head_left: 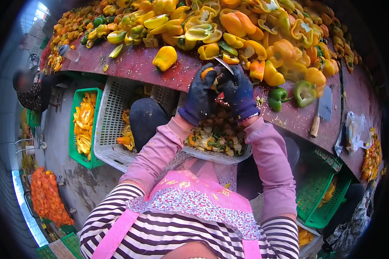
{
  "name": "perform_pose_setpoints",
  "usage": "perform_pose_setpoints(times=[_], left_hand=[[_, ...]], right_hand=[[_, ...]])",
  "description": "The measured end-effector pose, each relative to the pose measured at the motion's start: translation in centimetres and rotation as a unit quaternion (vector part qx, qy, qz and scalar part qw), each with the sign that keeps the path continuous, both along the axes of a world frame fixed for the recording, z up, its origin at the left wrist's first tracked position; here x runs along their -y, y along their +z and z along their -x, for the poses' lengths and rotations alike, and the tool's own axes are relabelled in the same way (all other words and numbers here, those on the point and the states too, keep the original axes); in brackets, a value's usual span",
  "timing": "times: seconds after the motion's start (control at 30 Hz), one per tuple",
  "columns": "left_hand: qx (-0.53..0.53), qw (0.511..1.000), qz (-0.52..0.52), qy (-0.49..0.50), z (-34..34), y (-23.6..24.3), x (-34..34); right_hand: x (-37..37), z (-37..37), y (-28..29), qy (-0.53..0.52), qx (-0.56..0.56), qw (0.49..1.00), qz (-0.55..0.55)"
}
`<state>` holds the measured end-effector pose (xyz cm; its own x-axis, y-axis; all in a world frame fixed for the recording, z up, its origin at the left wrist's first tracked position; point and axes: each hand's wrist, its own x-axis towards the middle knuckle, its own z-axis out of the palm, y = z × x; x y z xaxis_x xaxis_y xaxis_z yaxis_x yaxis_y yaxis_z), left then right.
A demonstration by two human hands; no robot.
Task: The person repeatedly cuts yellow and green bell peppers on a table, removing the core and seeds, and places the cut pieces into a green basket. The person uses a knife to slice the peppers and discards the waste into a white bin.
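Both of my hands wear dark gloves and meet over the near edge of the red table [138, 64]. My left hand [199, 96] is closed around an orange-yellow bell pepper [207, 73], mostly hidden by the fingers. In my right hand [239, 93] is a small knife [224, 64], its bright blade pointing up and left past the pepper; the handle is hidden in the grip. Directly below the hands, a white basket [218, 158] holds pale pepper cores and seeds [216, 137]. A whole yellow pepper [164, 58] stands on the table to the left.
A large heap of peppers [237, 21] covers the table's far side. Two green peppers [275, 99] and a cleaver [325, 105] lie to the right. Left of my knees are a white crate [106, 125] and a green crate [73, 146] of yellow pieces; another person [32, 93] sits beyond.
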<state>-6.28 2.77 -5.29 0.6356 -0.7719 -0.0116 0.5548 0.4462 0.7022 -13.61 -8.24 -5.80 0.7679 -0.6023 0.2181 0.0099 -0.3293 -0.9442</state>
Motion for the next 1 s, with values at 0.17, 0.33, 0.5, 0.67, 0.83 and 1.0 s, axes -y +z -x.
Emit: perform_pose_setpoints(times=[0.17,0.33,0.5,0.67,0.83,1.0], left_hand=[[0.039,0.998,-0.005,0.041,-2.1,-1.2,-1.2],[0.289,0.944,-0.1,0.121,-1.1,-0.2,-0.6],[0.109,0.988,-0.028,0.105,-0.6,0.4,0.1],[0.145,0.987,-0.022,0.063,-0.8,0.6,-0.4],[0.09,0.994,-0.041,0.035,-1.2,1.2,-0.7],[-0.122,0.991,-0.041,-0.028,-3.3,0.7,0.0]], right_hand=[[0.8,0.7,-0.3,0.029,-0.146,0.969,0.199],[-1.1,0.5,-0.1,0.013,-0.06,0.992,0.109],[-0.7,0.9,-0.5,0.081,-0.132,0.985,0.079],[-0.1,0.9,0.0,0.173,-0.114,0.97,-0.128],[-0.8,0.9,2.4,0.245,-0.167,0.912,-0.284],[0.6,2.6,-1.2,0.371,-0.047,0.92,-0.119]])
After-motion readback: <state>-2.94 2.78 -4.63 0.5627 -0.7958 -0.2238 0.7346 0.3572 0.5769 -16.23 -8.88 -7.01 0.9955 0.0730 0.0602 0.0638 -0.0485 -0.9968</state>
